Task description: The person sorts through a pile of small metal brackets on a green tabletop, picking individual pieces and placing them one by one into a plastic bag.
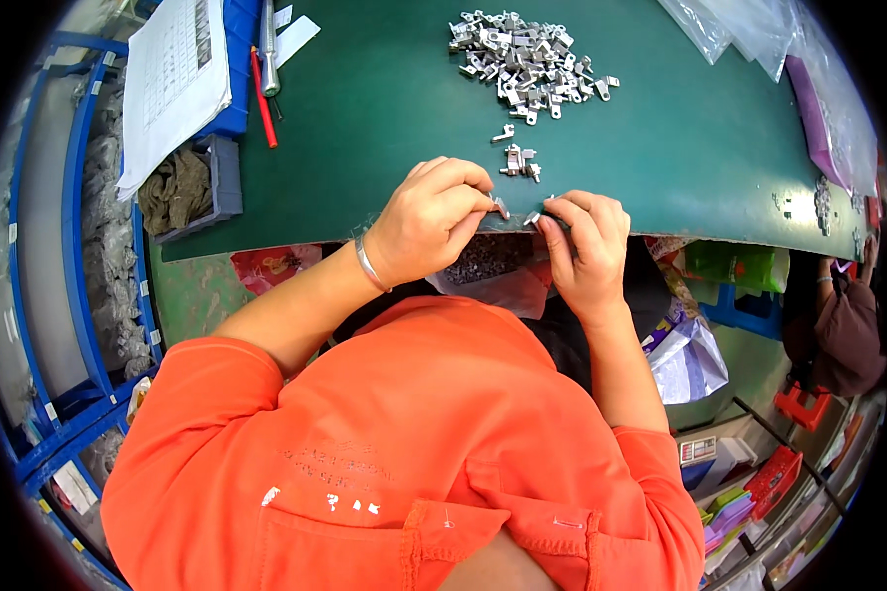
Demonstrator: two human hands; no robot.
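At the near edge of the green table, my left hand pinches a small silver metal part between thumb and fingertips. My right hand pinches another small silver part just beside it. The two parts nearly touch. A few loose silver parts lie just beyond my fingers. Farther back sits a heap of the same metal parts. Below the table edge, between my hands, a clear plastic bag holds several dark metal pieces.
A sheet of paper rests on a blue bin at the far left, with a red pen and a metal tool beside it. Clear plastic bags lie at the far right. Blue shelving stands to the left. Another person sits at the right.
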